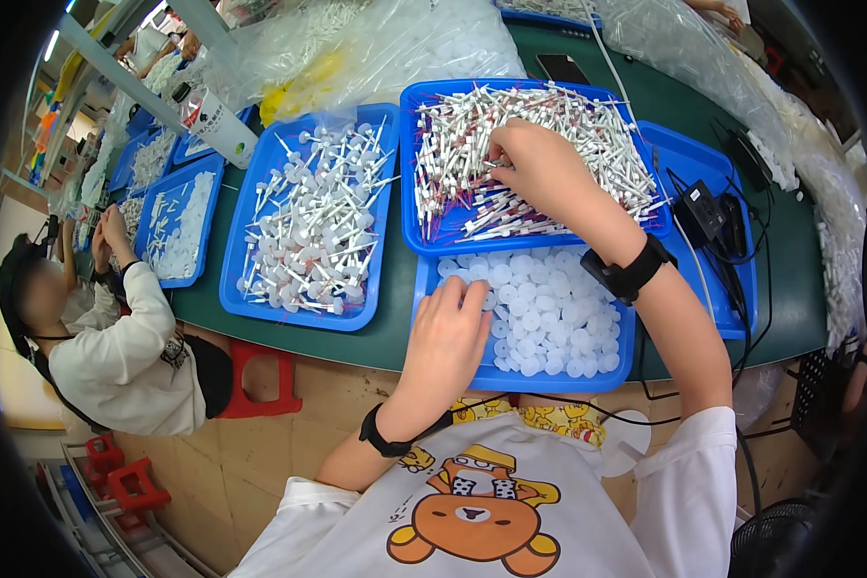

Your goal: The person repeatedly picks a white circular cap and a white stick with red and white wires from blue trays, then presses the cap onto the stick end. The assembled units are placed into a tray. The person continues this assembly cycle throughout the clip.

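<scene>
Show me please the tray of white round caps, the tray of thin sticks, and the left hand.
tray of white round caps (522, 382), head view, blue front rim.
tray of thin sticks (433, 241), head view, bare blue floor.
left hand (450, 332), head view, back of hand.

- Under the left hand (450, 332): white round caps (549, 318) in a blue tray (525, 381).
- Under the right hand (539, 164): white sticks with red tips (607, 144), blue tray (433, 241) too.
- Left of both hands: blue tray (250, 289) of white capped sticks (318, 222).
- Beneath the trays: dark green table (395, 318).
- Both wrists: black bands (631, 272).
- Below the hands: white shirt (511, 511), orange-brown bear print.
</scene>
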### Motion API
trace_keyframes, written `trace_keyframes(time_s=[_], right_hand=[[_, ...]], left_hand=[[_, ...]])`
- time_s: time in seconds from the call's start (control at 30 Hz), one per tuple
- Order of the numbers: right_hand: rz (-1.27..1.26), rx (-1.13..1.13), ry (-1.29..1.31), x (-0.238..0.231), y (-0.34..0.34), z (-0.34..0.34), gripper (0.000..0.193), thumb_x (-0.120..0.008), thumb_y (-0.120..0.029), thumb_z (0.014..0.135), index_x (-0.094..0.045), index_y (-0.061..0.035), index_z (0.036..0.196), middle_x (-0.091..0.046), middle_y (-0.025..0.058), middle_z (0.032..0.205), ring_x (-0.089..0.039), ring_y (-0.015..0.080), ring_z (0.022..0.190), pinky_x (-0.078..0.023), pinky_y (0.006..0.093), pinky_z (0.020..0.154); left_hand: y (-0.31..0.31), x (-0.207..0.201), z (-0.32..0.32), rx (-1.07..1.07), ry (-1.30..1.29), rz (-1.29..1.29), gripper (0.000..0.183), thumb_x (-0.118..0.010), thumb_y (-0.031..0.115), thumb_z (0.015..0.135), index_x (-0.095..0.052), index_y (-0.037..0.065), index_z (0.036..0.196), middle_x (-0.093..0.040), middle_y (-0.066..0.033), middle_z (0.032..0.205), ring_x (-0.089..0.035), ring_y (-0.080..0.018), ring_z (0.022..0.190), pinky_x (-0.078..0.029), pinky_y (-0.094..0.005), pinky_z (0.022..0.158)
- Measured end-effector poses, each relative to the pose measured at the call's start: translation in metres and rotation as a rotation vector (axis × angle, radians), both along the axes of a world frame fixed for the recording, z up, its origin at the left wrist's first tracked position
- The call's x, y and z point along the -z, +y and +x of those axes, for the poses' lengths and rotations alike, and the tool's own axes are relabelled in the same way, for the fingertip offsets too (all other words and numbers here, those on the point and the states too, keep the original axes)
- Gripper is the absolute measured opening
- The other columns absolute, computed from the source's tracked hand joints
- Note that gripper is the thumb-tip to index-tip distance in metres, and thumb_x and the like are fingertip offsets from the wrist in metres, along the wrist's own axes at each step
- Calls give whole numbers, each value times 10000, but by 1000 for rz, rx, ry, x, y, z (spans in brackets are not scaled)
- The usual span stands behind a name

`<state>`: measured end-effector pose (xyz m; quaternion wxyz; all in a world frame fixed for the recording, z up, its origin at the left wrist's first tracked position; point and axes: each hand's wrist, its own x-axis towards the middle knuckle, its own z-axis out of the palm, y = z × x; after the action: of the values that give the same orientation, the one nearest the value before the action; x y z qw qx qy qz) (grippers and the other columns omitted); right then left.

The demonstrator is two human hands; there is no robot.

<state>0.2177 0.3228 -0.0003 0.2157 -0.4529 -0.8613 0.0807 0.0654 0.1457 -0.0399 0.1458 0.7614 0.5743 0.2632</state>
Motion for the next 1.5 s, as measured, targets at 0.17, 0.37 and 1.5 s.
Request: trace_keyframes(time_s=[0.17,0.37,1.5], right_hand=[[-46,28,0,2,1,-4,96,-715,-94,769,-707,-13,820,-683,201,854,-676,380,856,-540,462,754],[-74,219,-24,-27,-23,15,145,-673,-114,819,-725,-2,895,-703,163,814,-690,311,777,-539,398,715],[-328,68,1109,-22,-216,29,228,-635,136,853,-596,53,1061,-702,222,1028,-702,272,960,-593,352,809]], left_hand=[[0,9,2,-6,-100,-15,299,-708,20,808,-569,28,1074,-523,-140,975,-580,-328,874,-477,-418,755],[-2,3,-5,-32,-317,-78,304,-756,-4,771,-619,8,1042,-598,-112,966,-626,-207,788,-517,-315,698],[-41,-37,-1,262,-1373,-663,368,-604,-68,929,-543,-58,1291,-628,-174,1272,-626,-224,1162,-525,-325,969]])
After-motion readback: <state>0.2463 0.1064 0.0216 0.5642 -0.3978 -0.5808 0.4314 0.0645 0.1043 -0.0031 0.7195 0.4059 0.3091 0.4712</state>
